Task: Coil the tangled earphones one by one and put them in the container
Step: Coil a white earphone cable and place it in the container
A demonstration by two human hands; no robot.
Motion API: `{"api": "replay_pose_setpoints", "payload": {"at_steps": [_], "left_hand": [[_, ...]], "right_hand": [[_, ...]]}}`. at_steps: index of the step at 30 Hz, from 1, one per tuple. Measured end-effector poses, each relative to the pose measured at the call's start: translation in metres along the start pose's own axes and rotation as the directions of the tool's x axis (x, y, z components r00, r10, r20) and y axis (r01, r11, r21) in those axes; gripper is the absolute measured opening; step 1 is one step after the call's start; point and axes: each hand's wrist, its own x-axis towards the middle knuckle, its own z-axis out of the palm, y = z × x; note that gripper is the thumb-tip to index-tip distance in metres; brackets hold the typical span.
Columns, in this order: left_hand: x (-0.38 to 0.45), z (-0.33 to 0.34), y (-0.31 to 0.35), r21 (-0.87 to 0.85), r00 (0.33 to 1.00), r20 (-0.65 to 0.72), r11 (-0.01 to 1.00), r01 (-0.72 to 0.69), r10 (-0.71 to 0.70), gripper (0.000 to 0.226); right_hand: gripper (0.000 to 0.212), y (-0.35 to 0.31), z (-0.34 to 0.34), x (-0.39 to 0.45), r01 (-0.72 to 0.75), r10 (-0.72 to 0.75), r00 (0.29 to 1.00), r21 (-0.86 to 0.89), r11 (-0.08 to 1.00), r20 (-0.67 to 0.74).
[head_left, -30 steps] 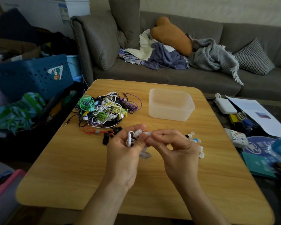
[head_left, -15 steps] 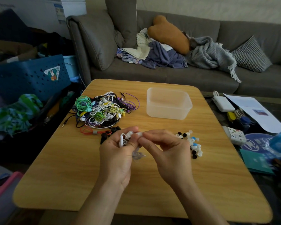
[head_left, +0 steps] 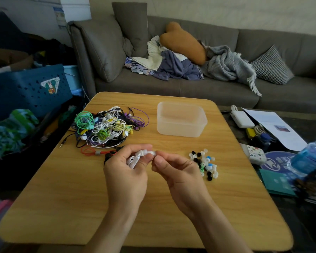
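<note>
Above the near middle of the wooden table (head_left: 62, 198), a white earphone (head_left: 142, 154) lies with its long axis running left to right, its bud end pointing right. The left hand (head_left: 126, 172) curls round its bunched cord, back toward the camera, while the right hand (head_left: 179, 172) pinches the bud end between thumb and forefinger. The clear container (head_left: 181, 123) stands farther back, right of the tangled earphone pile (head_left: 106, 126).

Setting: a home living room, as you see it; long grey fabric sofa (head_left: 171, 84) with a mustard heart-shaped cushion (head_left: 182, 42) and crumpled grey knitted throw (head_left: 226, 64); low light-wood table (head_left: 80, 198) before you; dark blue perforated plastic storage crate (head_left: 26, 88) at your left.
</note>
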Motion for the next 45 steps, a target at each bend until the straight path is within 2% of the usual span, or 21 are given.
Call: {"api": "replay_pose_setpoints", "payload": {"at_steps": [4,10,15,18,20,26,32,36,40,42,45], "left_hand": [[0.004,-0.002,0.001,-0.007,0.997,0.064,0.999,0.035,-0.035,0.024],[0.009,-0.006,-0.006,-0.007,0.974,0.151,0.985,0.17,-0.167,0.022],[0.016,-0.013,-0.01,-0.176,0.874,0.281,0.873,0.454,-0.398,0.012],[0.019,-0.016,-0.013,-0.228,0.822,0.343,0.809,0.542,-0.454,0.009],[0.019,-0.015,-0.015,-0.221,0.818,0.346,0.807,0.548,-0.46,0.009],[0.018,-0.016,-0.014,-0.147,0.872,0.263,0.876,0.459,-0.413,0.011],[0.017,-0.018,-0.015,-0.089,0.843,0.328,0.874,0.477,-0.427,0.006],[0.017,-0.018,-0.015,-0.129,0.827,0.362,0.856,0.501,-0.43,0.009],[0.017,-0.016,-0.014,-0.196,0.819,0.381,0.828,0.526,-0.43,0.011],[0.017,-0.016,-0.013,-0.218,0.814,0.393,0.817,0.533,-0.427,0.011],[0.017,-0.016,-0.011,-0.191,0.825,0.401,0.845,0.5,-0.398,0.016]], "right_hand": [[0.006,-0.004,-0.004,0.002,0.189,-0.195,0.981,-0.234,0.954,-0.002],[0.01,-0.011,-0.013,0.01,0.264,-0.239,0.964,-0.463,0.846,0.112],[0.018,-0.004,-0.017,0.017,0.439,-0.373,0.895,-0.63,0.641,0.244],[0.016,-0.001,-0.017,0.018,0.49,-0.41,0.863,-0.682,0.542,0.294],[0.021,0.002,-0.015,0.016,0.467,-0.383,0.879,-0.671,0.575,0.283],[0.026,0.01,-0.01,0.011,0.372,-0.356,0.921,-0.621,0.69,0.156],[0.02,0.007,-0.009,0.009,0.358,-0.345,0.926,-0.649,0.671,0.153],[0.016,0.004,-0.011,0.011,0.31,-0.305,0.945,-0.618,0.723,0.119],[0.022,0.001,-0.013,0.011,0.308,-0.291,0.949,-0.537,0.785,0.119],[0.022,0.001,-0.015,0.012,0.329,-0.314,0.942,-0.535,0.778,0.122],[0.019,-0.001,-0.016,0.011,0.406,-0.377,0.909,-0.591,0.697,0.179]]}}
